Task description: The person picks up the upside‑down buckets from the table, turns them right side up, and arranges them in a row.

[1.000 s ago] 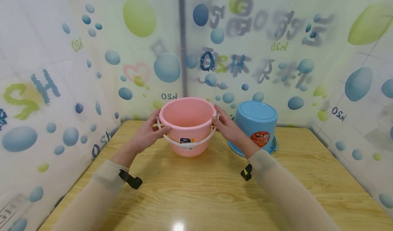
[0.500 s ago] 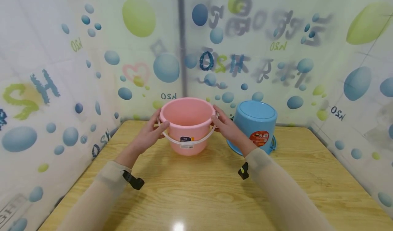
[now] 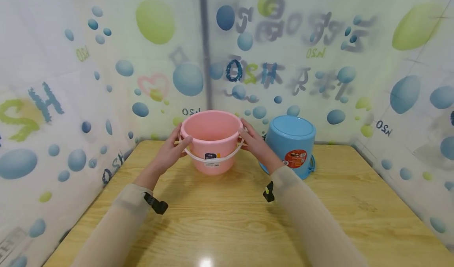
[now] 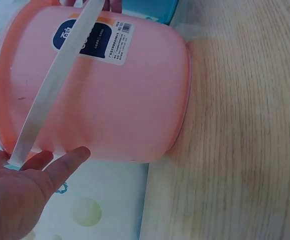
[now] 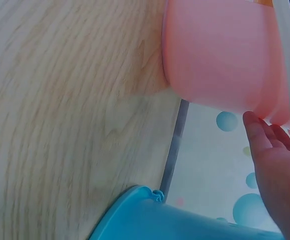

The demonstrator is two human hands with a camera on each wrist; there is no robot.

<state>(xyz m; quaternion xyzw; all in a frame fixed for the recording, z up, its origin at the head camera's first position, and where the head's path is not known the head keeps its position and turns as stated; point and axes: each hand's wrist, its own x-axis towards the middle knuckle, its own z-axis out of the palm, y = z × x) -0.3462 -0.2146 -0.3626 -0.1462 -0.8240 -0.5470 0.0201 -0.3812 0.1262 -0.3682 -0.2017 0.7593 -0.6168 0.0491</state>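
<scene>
A pink bucket [image 3: 213,148] stands upright with its mouth up, near the back of the wooden table. Its white handle [image 3: 216,160] hangs down across the front, over a dark label. My left hand [image 3: 169,152] holds the bucket's left side just under the rim, thumb at the front and fingers behind. On the opposite side, my right hand [image 3: 253,142] holds it the same way, its thumb by the rim. The left wrist view shows the left fingers [image 4: 67,165] against the bucket's wall; in the right wrist view the right fingertips [image 5: 252,120] meet its side.
A blue bucket [image 3: 291,140] stands upside down just right of the right hand, its handle low at the right. The wooden table [image 3: 220,219] extends in front. A patterned curtain [image 3: 159,73] encloses the back and both sides.
The whole view has shifted slightly. The pink bucket, held in both hands, has moved a little upward in the view, toward the back. The blue bucket has stayed in its place.
</scene>
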